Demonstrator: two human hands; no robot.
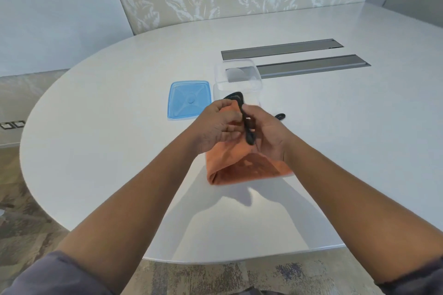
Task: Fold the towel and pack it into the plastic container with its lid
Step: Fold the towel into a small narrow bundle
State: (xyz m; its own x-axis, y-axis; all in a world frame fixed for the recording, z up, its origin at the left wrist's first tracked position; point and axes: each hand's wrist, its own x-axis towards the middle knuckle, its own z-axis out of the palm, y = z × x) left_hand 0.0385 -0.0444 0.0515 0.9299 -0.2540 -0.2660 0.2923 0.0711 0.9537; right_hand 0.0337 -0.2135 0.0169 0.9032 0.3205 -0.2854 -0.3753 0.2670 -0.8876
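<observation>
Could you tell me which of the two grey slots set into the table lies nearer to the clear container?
The nearer grey slot, whose left end runs behind the clear container; the farther slot lies clear beyond it.

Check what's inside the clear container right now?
The container looks empty: only the table and a grey slot show through its walls. Its near lower part is covered by both hands and the towel, so unseen. Lid lies beside it.

Towel: orange with black edging, partly folded, lifted at its far end, near end on the table; container: clear, open, upright, just beyond; lid: blue, flat, left of container.
</observation>
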